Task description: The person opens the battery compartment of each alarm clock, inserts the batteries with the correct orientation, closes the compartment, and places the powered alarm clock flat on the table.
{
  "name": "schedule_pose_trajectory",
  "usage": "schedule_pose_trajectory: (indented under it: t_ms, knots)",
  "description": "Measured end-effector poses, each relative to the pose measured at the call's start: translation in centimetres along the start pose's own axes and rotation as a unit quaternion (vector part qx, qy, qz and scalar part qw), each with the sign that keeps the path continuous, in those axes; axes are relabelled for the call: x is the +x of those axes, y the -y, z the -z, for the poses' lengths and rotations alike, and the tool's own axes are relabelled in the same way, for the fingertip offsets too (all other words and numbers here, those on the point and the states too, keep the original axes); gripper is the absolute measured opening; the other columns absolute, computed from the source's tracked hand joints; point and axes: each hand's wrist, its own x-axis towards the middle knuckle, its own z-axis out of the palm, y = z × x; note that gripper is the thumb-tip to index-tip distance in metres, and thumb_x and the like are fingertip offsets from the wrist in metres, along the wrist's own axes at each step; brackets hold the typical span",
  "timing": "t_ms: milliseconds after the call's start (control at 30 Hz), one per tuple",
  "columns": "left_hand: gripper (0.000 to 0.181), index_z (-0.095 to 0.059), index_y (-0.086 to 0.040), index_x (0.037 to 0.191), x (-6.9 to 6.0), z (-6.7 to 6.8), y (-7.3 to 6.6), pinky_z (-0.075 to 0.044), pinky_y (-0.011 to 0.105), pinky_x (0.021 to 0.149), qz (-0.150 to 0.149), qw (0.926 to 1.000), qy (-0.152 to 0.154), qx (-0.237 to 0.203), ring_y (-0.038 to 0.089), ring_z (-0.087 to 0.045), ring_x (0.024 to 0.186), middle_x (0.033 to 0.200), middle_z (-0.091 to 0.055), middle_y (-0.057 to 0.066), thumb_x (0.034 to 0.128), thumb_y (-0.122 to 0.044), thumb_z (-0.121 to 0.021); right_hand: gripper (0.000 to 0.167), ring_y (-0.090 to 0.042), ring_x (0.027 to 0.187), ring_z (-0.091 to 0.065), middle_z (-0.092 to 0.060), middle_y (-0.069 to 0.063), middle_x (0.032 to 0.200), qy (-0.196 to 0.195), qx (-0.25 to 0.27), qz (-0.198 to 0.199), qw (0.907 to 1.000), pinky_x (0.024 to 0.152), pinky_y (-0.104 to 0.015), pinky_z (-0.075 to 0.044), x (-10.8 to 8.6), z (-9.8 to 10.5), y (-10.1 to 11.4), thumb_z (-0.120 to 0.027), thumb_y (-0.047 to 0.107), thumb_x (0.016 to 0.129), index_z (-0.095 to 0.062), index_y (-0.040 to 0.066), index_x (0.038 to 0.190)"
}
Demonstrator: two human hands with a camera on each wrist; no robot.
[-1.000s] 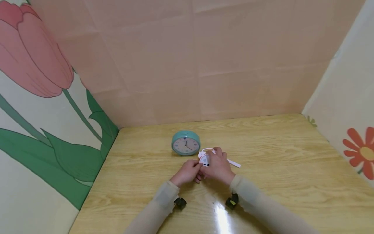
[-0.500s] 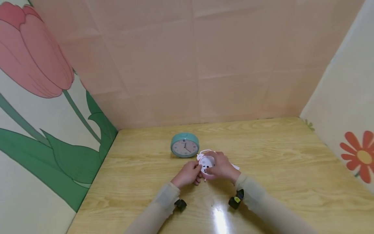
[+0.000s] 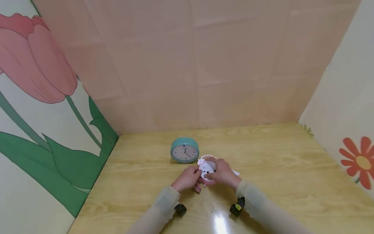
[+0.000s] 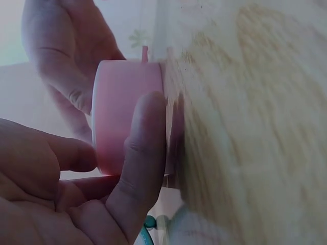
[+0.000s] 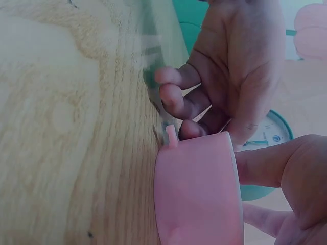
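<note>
A small pink alarm clock [image 3: 208,182] with a wire handle and bell lies flat on the table, its white side with dark spots facing up. My left hand [image 3: 187,178] grips its left edge, thumb at the white side and a finger along the pink wall [image 4: 115,102]. My right hand [image 3: 224,174] reaches over the clock from the right. Its thumb [image 5: 260,168] touches the white side and another finger lies over the far part. In the right wrist view a short pink foot [image 5: 172,137] juts from the wall. Whatever lies under my right fingers is hidden.
A round teal clock [image 3: 184,150] stands upright just behind the pink one. A small white strip [image 3: 236,173] shows beyond my right hand, partly hidden by it. The wooden table [image 3: 131,182] ends at a pink back wall [image 3: 163,65]; painted walls flank both sides.
My right hand has drawn back slightly to the right, uncovering more of the clock's white side; its thumb now lies on it. My left hand keeps its grip. The head view has tilted up slightly.
</note>
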Motion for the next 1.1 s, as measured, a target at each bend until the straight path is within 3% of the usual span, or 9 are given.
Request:
schedule_pose_trajectory:
  t_ms: [333, 533, 667, 767, 933, 1100]
  knots:
    - [0.027, -0.059, 0.001, 0.118, 0.4, 0.2, 0.0, -0.059, 0.041, 0.055, -0.017, 0.9993, 0.011, -0.031, 0.021, -0.063, 0.053, 0.073, -0.060, 0.014, 0.1086, -0.014, -0.039, 0.064, -0.035, 0.099, -0.052, -0.056, -0.023, 0.114, -0.019, -0.024, -0.017, 0.9994, 0.080, -0.047, -0.045, 0.0, -0.6, -0.7, -0.084, 0.028, 0.079, -0.058, 0.019, 0.138]
    - [0.029, -0.059, 0.003, 0.121, 0.7, 0.1, 0.3, -0.060, 0.041, 0.057, -0.008, 0.9992, 0.013, -0.038, 0.023, -0.066, 0.055, 0.073, -0.060, 0.013, 0.1086, -0.014, -0.040, 0.072, -0.048, 0.113, -0.051, -0.051, -0.032, 0.127, -0.062, -0.040, 0.031, 0.9968, 0.090, -0.060, -0.047, -0.1, -0.3, -1.5, -0.080, 0.028, 0.084, -0.049, 0.012, 0.146]
    - [0.032, -0.055, 0.005, 0.129, 0.6, 0.0, 0.3, -0.060, 0.042, 0.057, -0.004, 0.9988, 0.010, -0.048, 0.023, -0.065, 0.054, 0.072, -0.059, 0.012, 0.1086, -0.015, -0.040, 0.052, -0.042, 0.104, -0.060, -0.060, -0.028, 0.118, -0.104, -0.039, 0.061, 0.9920, 0.085, -0.056, -0.051, -0.1, 1.2, -2.4, -0.072, 0.023, 0.090, -0.058, 0.003, 0.135]
    - [0.032, -0.055, 0.005, 0.129, 0.6, -0.1, 0.2, -0.060, 0.042, 0.057, -0.007, 0.9985, 0.006, -0.054, 0.022, -0.064, 0.054, 0.072, -0.058, 0.012, 0.1086, -0.015, -0.040, 0.028, -0.030, 0.087, -0.065, -0.069, -0.018, 0.101, -0.123, -0.052, 0.063, 0.9891, 0.075, -0.046, -0.054, 0.1, 2.7, -3.2, -0.067, 0.018, 0.091, -0.069, 0.001, 0.113]
    - [0.038, -0.048, 0.002, 0.141, 0.6, 0.0, 0.3, -0.060, 0.042, 0.057, -0.008, 0.9983, 0.011, -0.058, 0.023, -0.065, 0.055, 0.073, -0.058, 0.012, 0.1087, -0.015, -0.041, 0.010, -0.019, 0.068, -0.057, -0.066, -0.004, 0.079, -0.087, -0.110, 0.001, 0.9901, 0.058, -0.034, -0.045, -0.3, 5.1, -4.6, -0.066, 0.016, 0.087, -0.071, 0.008, 0.083]
    - [0.043, -0.041, 0.001, 0.148, 0.7, 0.1, 0.4, -0.060, 0.040, 0.057, 0.005, 0.9986, 0.009, -0.052, 0.023, -0.065, 0.055, 0.074, -0.059, 0.012, 0.1090, -0.017, -0.040, 0.010, -0.017, 0.063, -0.054, -0.063, 0.000, 0.071, -0.016, -0.122, -0.019, 0.9922, 0.054, -0.031, -0.042, -0.8, 6.1, -5.5, -0.074, 0.018, 0.083, -0.071, 0.012, 0.076]
